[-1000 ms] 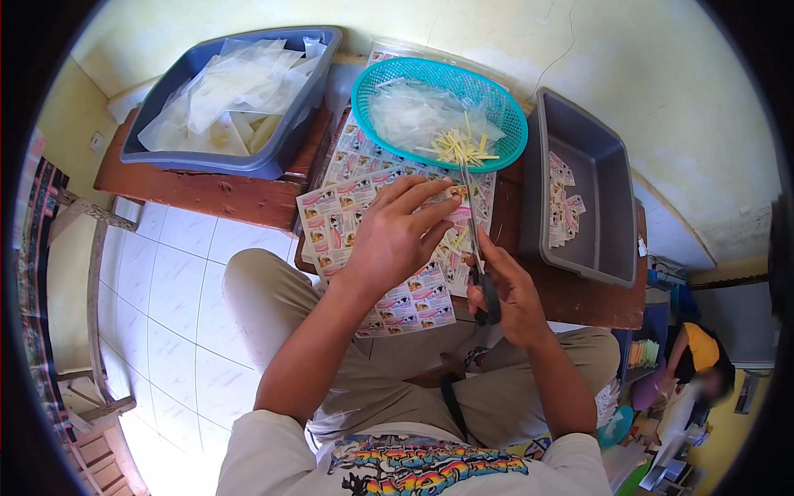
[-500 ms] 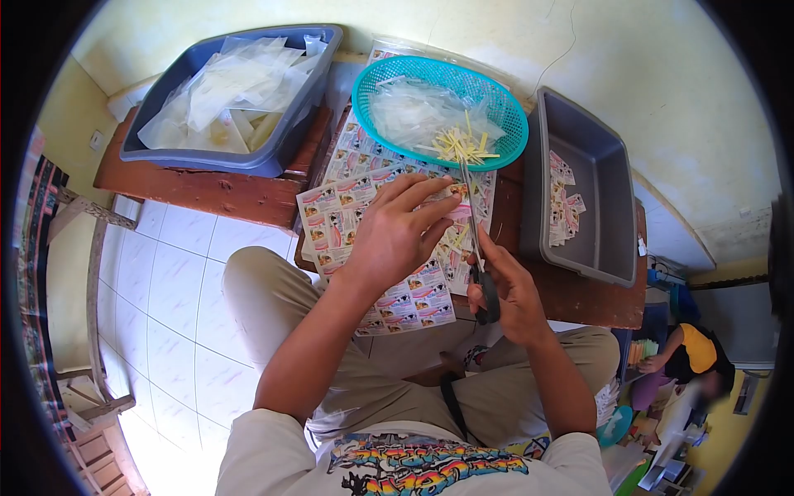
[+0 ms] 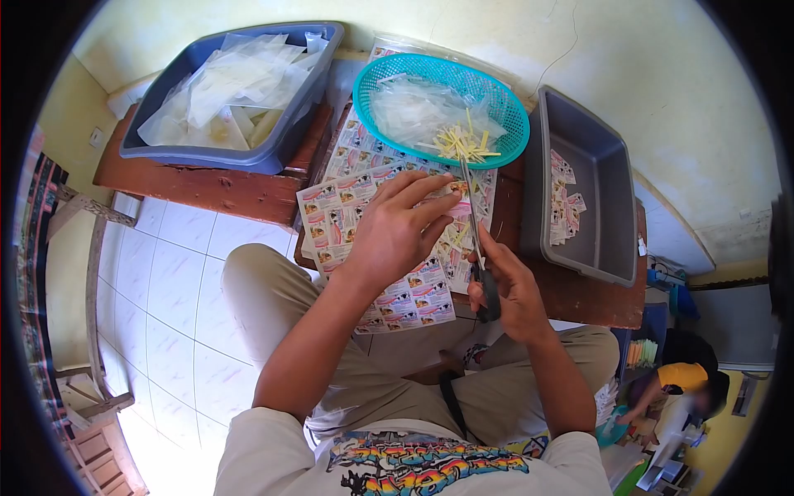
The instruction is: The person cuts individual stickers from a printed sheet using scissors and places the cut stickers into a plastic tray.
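My right hand (image 3: 511,289) is closed round the black handles of a pair of scissors (image 3: 473,223), whose blades point up toward the teal basket. My left hand (image 3: 397,227) holds a small printed label piece (image 3: 459,207) at its fingertips, right beside the blades. Under the left hand lie printed label sheets (image 3: 343,207), overlapping on the bench. The teal basket (image 3: 360,107) stands just beyond the hands, with clear plastic pieces (image 3: 413,112) and thin yellow strips (image 3: 467,145) in it.
A blue-grey tub (image 3: 285,149) of translucent sheets stands at the left on a red-brown bench (image 3: 198,186). At the right, a grey tub (image 3: 595,198) holds cut labels (image 3: 566,207). Another person (image 3: 678,376) is at the far lower right.
The other person at the lower right has leaned and moved an arm down toward a teal container. My hands and the scissors have hardly moved.
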{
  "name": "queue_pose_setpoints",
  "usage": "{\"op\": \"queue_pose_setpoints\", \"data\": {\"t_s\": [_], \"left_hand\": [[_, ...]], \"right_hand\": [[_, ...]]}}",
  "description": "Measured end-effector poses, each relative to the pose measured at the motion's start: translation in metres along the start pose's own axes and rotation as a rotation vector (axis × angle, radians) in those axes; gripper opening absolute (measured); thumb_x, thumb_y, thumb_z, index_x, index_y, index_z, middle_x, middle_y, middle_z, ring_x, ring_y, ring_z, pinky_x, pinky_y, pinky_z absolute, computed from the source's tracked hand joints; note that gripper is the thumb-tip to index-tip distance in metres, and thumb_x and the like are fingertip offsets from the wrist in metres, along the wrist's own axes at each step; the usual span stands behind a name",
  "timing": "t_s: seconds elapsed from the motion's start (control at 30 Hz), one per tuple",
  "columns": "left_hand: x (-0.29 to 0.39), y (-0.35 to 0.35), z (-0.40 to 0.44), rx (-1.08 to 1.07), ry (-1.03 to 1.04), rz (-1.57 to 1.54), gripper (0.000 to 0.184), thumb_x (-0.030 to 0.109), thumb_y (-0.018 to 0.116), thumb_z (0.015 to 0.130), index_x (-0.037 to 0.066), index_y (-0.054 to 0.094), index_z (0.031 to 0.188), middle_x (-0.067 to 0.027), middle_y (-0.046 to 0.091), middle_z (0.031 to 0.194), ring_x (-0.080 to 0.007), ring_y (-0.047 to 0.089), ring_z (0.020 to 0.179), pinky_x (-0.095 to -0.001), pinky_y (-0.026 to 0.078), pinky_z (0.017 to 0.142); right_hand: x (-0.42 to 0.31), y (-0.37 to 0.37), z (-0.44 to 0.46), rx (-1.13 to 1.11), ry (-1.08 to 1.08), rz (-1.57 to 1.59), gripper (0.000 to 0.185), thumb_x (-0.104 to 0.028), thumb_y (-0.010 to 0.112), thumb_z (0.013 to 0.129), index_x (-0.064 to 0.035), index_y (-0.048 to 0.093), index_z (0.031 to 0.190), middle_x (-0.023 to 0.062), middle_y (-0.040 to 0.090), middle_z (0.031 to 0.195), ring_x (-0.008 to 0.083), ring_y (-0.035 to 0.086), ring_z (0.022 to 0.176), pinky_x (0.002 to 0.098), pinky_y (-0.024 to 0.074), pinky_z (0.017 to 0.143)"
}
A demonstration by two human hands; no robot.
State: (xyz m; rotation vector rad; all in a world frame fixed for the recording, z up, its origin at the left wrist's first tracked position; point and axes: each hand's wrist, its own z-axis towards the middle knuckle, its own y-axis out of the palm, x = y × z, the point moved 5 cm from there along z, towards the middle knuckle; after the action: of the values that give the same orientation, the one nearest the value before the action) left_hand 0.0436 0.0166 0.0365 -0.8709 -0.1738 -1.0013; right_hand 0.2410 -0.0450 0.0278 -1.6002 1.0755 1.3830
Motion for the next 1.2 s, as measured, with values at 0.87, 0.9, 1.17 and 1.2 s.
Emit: {"op": "queue_pose_setpoints", "data": {"t_s": [0.87, 0.9, 1.17, 1.2], "left_hand": [[0.0008, -0.0012, -0.0009, 0.012, -0.005, -0.002, 0.035, 0.007, 0.087, 0.081, 0.011, 0.081, 0.115, -0.008, 0.075, 0.13, -0.0309, 0.069, 0.116, -0.045, 0.057, 0.099], [0.0008, -0.0011, -0.0006, 0.012, -0.005, 0.0, 0.035, 0.007, 0.087, 0.081, 0.01, 0.081, 0.115, -0.0081, 0.075, 0.13, -0.0309, 0.069, 0.116, -0.0449, 0.057, 0.099], [0.0007, -0.0009, -0.0008, 0.014, -0.003, 0.002, 0.034, 0.007, 0.087, 0.08, 0.009, 0.082, 0.113, -0.0086, 0.075, 0.13, -0.031, 0.069, 0.115, -0.0447, 0.058, 0.098], [0.0004, -0.0005, -0.0008, 0.011, -0.002, 0.004, 0.034, 0.007, 0.087, 0.08, 0.01, 0.081, 0.114, -0.0086, 0.075, 0.13, -0.031, 0.069, 0.116, -0.0447, 0.057, 0.099]], "right_hand": [[0.0031, 0.0012, 0.0, 0.019, -0.015, -0.05, 0.085, -0.003, 0.08, 0.096, -0.008, 0.036, 0.169, 0.0035, 0.051, 0.12, 0.0071, 0.058, 0.087, 0.0235, 0.0568, 0.068], [0.0031, 0.0009, -0.0001, 0.021, -0.013, -0.054, 0.085, -0.004, 0.08, 0.096, -0.0079, 0.036, 0.169, 0.0033, 0.051, 0.119, 0.0069, 0.058, 0.087, 0.0236, 0.0567, 0.068], [0.0026, 0.0004, -0.0006, 0.016, -0.01, -0.06, 0.085, -0.003, 0.08, 0.096, -0.0075, 0.036, 0.169, 0.0031, 0.05, 0.118, 0.0066, 0.057, 0.086, 0.0239, 0.0564, 0.067], [0.0026, 0.0006, -0.0005, 0.016, -0.009, -0.056, 0.085, -0.003, 0.08, 0.096, -0.0075, 0.036, 0.169, 0.0032, 0.05, 0.118, 0.0066, 0.058, 0.085, 0.0239, 0.0564, 0.067]]}}
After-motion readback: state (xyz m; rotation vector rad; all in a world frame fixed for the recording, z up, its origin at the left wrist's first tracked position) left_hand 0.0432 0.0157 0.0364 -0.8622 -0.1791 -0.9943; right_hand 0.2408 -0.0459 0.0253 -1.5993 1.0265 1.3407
